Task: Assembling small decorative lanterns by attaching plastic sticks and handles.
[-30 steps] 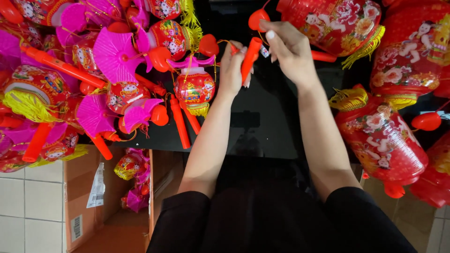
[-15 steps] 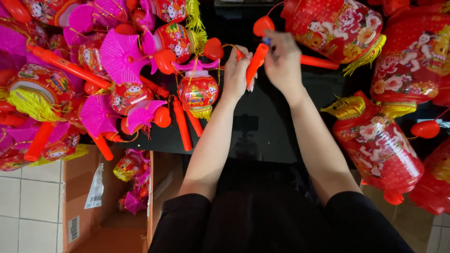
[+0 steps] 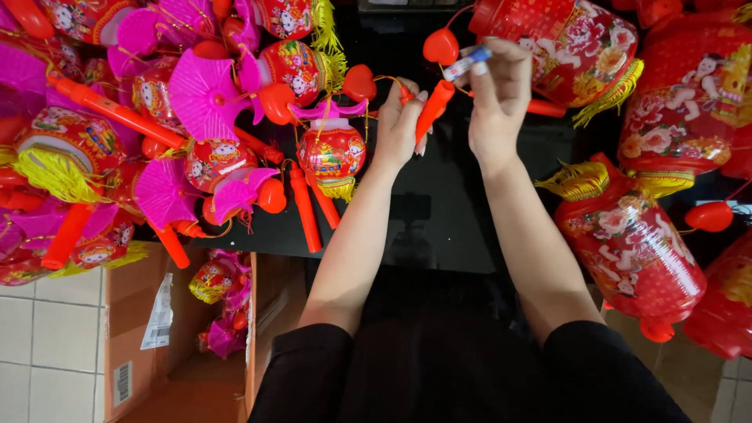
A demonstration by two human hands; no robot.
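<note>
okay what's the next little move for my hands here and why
Probably bring the small battery pinched in the right hand down to the upper end of the orange handle gripped by the left hand. The two sit close but apart, the battery just above it.

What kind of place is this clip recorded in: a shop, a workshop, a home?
Probably a packing or assembly bench for festive toy lanterns. Heaps of red and pink lanterns crowd a black table, a cardboard box beneath holds more, and the left hand grips an orange handle.
</note>
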